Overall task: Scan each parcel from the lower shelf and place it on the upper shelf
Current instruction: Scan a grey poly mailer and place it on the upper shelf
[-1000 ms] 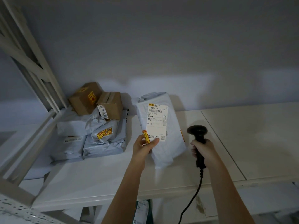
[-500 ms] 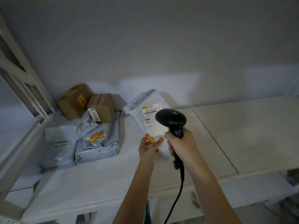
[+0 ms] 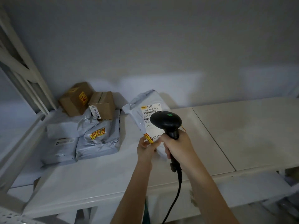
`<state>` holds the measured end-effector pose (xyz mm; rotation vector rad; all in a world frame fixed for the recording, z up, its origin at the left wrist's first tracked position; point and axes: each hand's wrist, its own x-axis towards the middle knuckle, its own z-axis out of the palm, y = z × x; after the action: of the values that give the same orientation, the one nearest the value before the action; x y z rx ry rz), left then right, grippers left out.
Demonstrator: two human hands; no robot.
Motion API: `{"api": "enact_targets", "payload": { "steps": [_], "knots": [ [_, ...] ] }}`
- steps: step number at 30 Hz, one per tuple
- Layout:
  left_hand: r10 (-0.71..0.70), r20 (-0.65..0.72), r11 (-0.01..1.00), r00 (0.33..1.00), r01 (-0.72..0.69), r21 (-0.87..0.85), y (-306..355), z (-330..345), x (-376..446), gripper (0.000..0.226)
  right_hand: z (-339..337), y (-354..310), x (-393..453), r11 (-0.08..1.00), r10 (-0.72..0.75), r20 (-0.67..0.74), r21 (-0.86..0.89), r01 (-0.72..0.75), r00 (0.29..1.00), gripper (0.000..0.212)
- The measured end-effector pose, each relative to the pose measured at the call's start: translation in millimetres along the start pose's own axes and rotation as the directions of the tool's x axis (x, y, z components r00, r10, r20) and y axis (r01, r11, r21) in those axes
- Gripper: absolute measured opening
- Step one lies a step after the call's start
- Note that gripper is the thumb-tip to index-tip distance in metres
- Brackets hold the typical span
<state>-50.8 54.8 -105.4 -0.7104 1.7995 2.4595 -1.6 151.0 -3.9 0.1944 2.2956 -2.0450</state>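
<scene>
A grey poly-bag parcel (image 3: 137, 109) with a white shipping label lies tilted over the white upper shelf (image 3: 242, 135). My left hand (image 3: 146, 148) pinches its near edge by a yellow sticker. My right hand (image 3: 177, 147) grips a black corded barcode scanner (image 3: 166, 122). The scanner's head hovers over the label and covers its lower half. A green light shows on top of the scanner.
A pile of grey mailer bags (image 3: 98, 139) and two brown cardboard boxes (image 3: 76, 98) sits at the shelf's back left. White rack posts (image 3: 24, 75) rise at the left. The scanner cable (image 3: 176, 196) hangs past the front edge. A wall stands close behind.
My right hand has swung the scanner from beside the parcel to above its label. The parcel has tipped back from upright toward the shelf, still held by my left hand.
</scene>
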Motion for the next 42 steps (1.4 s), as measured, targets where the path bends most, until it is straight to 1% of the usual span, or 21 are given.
{"api": "enact_targets", "payload": {
  "steps": [3,5,10,12,16,18,22,25,28,30,31,32,33,34,35,36,37,38,39,40,42],
  "knots": [
    [-0.004,-0.019,0.999,1.000,0.003,-0.038,2.1,-4.1,-1.6,0.044,-6.6,0.8,2.6,1.000,-0.029,-0.020,-0.013,0.028,0.999,0.011],
    [-0.011,-0.027,0.997,1.000,0.009,-0.078,5.8,-9.9,-3.6,0.043,-15.2,2.7,9.3,0.999,-0.028,-0.071,-0.017,0.027,0.997,0.007],
    [-0.004,-0.086,0.996,0.996,-0.004,-0.085,25.3,-32.3,-12.5,0.048,-43.1,27.7,55.4,0.992,0.097,-0.189,-0.061,-0.110,0.977,0.028],
    [0.041,-0.139,0.997,0.989,-0.050,-0.062,37.6,-39.1,-18.8,0.045,-47.9,39.9,75.4,0.975,0.195,-0.170,-0.073,-0.209,0.966,0.031],
    [0.120,-0.176,0.991,0.977,-0.127,-0.033,58.2,-46.7,-29.8,0.042,-39.3,62.1,101.1,0.931,0.363,-0.072,-0.018,-0.365,0.929,0.017],
    [0.151,-0.181,0.987,0.972,-0.157,-0.019,65.3,-48.8,-34.3,0.040,-31.5,71.3,106.7,0.930,0.364,-0.044,-0.038,-0.366,0.930,0.019],
    [0.190,-0.195,0.981,0.962,-0.192,0.013,74.2,-51.3,-40.7,0.026,-18.5,79.4,112.8,0.933,0.307,0.000,-0.196,-0.301,0.952,0.038],
    [0.208,-0.226,0.978,0.952,-0.200,0.059,77.3,-52.4,-42.8,0.018,-14.1,81.8,119.7,0.906,0.324,-0.008,-0.287,-0.312,0.946,0.040],
    [0.190,-0.268,0.982,0.944,-0.180,0.064,79.6,-54.2,-42.8,0.020,-14.7,87.0,123.9,0.890,0.329,-0.007,-0.332,-0.313,0.944,0.039],
    [0.180,-0.282,0.984,0.942,-0.170,0.059,82.0,-54.7,-44.3,0.020,-17.2,87.9,121.7,0.877,0.280,0.000,-0.408,-0.255,0.960,0.035],
    [0.177,-0.287,0.984,0.942,-0.170,0.047,83.0,-55.1,-45.1,0.019,-19.5,88.6,119.6,0.861,0.217,-0.022,-0.466,-0.202,0.976,0.035],
    [0.175,-0.287,0.984,0.942,-0.173,0.031,84.5,-55.0,-47.4,0.019,-22.6,87.1,115.8,0.857,0.126,-0.056,-0.496,-0.137,0.990,0.043],
    [0.174,-0.285,0.984,0.943,-0.176,0.018,86.6,-55.2,-49.9,0.018,-26.0,81.7,109.7,0.886,0.015,-0.074,-0.461,-0.048,0.997,0.050],
    [0.178,-0.284,0.983,0.942,-0.183,0.010,88.8,-55.3,-53.2,0.017,-29.3,72.0,100.4,0.940,-0.079,-0.048,-0.336,0.058,0.996,0.052],
    [0.180,-0.281,0.982,0.943,-0.187,0.002,90.2,-56.2,-56.0,0.016,-32.5,60.4,89.3,0.984,-0.128,0.038,-0.121,0.132,0.991,0.052],
    [0.180,-0.270,0.982,0.946,-0.190,-0.012,91.6,-56.6,-60.5,0.016,-33.9,47.7,77.4,0.982,-0.165,0.179,0.116,0.146,0.970,0.055],
    [0.181,-0.253,0.981,0.950,-0.193,-0.023,93.3,-57.3,-64.5,0.016,-35.3,38.2,66.6,0.952,-0.206,0.322,0.284,0.113,0.924,0.061],
    [0.186,-0.230,0.980,0.955,-0.197,-0.025,95.9,-56.7,-69.9,0.016,-36.4,31.9,57.0,0.929,-0.261,0.419,0.355,0.108,0.870,0.069],
    [0.190,-0.208,0.980,0.959,-0.199,-0.022,98.7,-56.9,-74.2,0.017,-37.6,26.9,46.1,0.925,-0.316,0.478,0.346,0.156,0.820,0.076],
    [0.190,-0.177,0.980,0.966,-0.197,-0.023,101.8,-56.7,-80.1,0.017,-37.1,23.3,35.1,0.925,-0.357,0.502,0.309,0.222,0.788,0.079],
    [0.169,-0.101,0.985,0.981,-0.172,-0.025,108.9,-59.6,-96.8,0.014,-34.0,15.5,10.9,0.913,-0.406,0.495,0.264,0.312,0.768,0.073]
  ]
}}
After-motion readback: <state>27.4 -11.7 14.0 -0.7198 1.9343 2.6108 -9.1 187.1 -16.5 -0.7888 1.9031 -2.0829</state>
